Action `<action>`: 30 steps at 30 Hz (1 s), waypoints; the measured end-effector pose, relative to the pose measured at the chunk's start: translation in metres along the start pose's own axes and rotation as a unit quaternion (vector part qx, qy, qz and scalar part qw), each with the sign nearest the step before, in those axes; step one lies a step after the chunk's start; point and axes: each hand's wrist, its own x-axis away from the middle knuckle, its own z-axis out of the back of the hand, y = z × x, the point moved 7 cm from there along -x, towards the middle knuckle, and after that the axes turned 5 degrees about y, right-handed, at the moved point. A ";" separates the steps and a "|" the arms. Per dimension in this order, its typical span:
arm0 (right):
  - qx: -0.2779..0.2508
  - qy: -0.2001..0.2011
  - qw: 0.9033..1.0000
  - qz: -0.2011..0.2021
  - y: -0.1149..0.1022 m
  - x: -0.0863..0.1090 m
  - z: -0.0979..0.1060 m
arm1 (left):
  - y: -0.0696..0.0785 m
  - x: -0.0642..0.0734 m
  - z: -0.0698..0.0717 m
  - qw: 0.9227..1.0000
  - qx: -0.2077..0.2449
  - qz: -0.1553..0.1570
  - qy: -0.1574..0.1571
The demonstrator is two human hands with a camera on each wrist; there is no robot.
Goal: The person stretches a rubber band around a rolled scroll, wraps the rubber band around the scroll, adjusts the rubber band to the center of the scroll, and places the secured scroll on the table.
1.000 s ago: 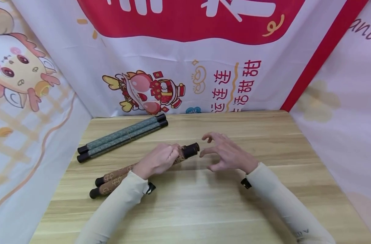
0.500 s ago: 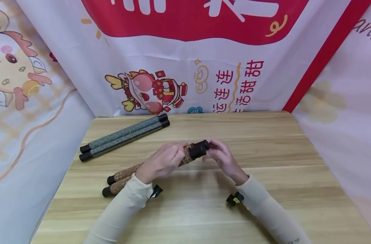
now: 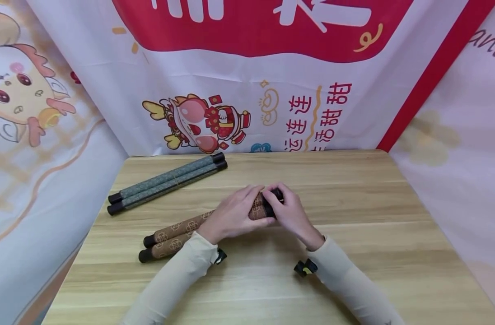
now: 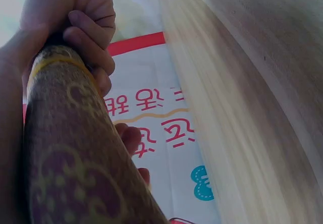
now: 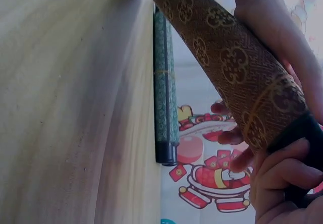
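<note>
A brown scroll (image 3: 176,243) with gold flower patterns and black end knobs (image 3: 146,255) slants across the middle of the table, its two rolls side by side. My left hand (image 3: 233,216) holds it near the right end, thumb on the near side and fingertips showing past the far side in the left wrist view. At that end my right hand (image 3: 290,214) grips the black knobs, its fingers curled round them in the right wrist view. A thin yellow elastic band (image 5: 260,105) circles the brown roll close to the right fingers. The right end is raised off the table.
Behind and to the left lies a green-blue scroll (image 3: 170,180), also two black-ended rolls with a band around them. The wooden table (image 3: 353,271) meets a printed white cloth (image 3: 239,67) at the back, with more cloth at both sides.
The right hand has come in from the right and taken hold of the black knobs. My left hand has slid toward that end, its grip spread wider, and the brown scroll has shifted right.
</note>
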 end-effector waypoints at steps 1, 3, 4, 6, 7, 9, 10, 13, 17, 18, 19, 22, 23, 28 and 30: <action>0.006 0.006 1.000 0.001 0.000 -0.001 0.000 | 0.001 -0.002 -0.001 1.000 0.002 -0.009 0.005; 0.017 0.011 1.000 0.001 0.002 -0.002 -0.001 | 0.002 -0.004 -0.002 1.000 0.002 -0.022 0.011; 0.021 0.012 1.000 -0.001 0.003 -0.003 -0.001 | 0.002 -0.006 -0.003 1.000 0.002 -0.026 0.011; 0.025 0.009 1.000 -0.005 0.006 -0.005 -0.001 | 0.000 -0.007 -0.005 1.000 0.001 -0.026 0.009; 0.026 0.007 1.000 -0.006 0.008 -0.006 -0.001 | -0.002 -0.007 -0.006 1.000 0.000 -0.023 0.006; 0.024 -0.002 1.000 -0.012 0.012 -0.008 -0.001 | -0.008 -0.005 -0.007 1.000 0.002 -0.016 0.001; 0.020 -0.003 1.000 -0.015 0.015 -0.008 0.000 | -0.011 -0.003 -0.008 1.000 0.002 -0.012 -0.002; 0.010 -0.002 1.000 -0.022 0.022 -0.011 0.005 | -0.022 0.004 -0.008 1.000 0.006 0.000 -0.005; 0.003 -0.003 1.000 -0.027 0.028 -0.013 0.011 | -0.028 0.009 -0.007 1.000 0.012 0.004 -0.011; 0.002 -0.005 1.000 -0.028 0.028 -0.014 0.011 | -0.028 0.009 -0.006 1.000 0.012 0.005 -0.011; 0.001 -0.007 1.000 -0.029 0.028 -0.014 0.011 | -0.027 0.009 -0.006 1.000 0.010 0.005 -0.012; -0.002 -0.004 0.999 -0.032 0.028 -0.013 0.010 | -0.022 0.004 -0.006 1.000 0.004 0.004 -0.011; -0.004 -0.001 0.999 -0.034 0.028 -0.013 0.010 | -0.019 0.001 -0.006 1.000 0.004 0.002 -0.010; -0.004 0.001 0.999 -0.035 0.027 -0.012 0.011 | -0.007 -0.009 -0.013 1.000 0.009 -0.011 -0.016; -0.001 -0.001 0.999 -0.038 0.027 -0.011 0.015 | -0.008 -0.009 -0.014 1.000 0.019 -0.009 -0.014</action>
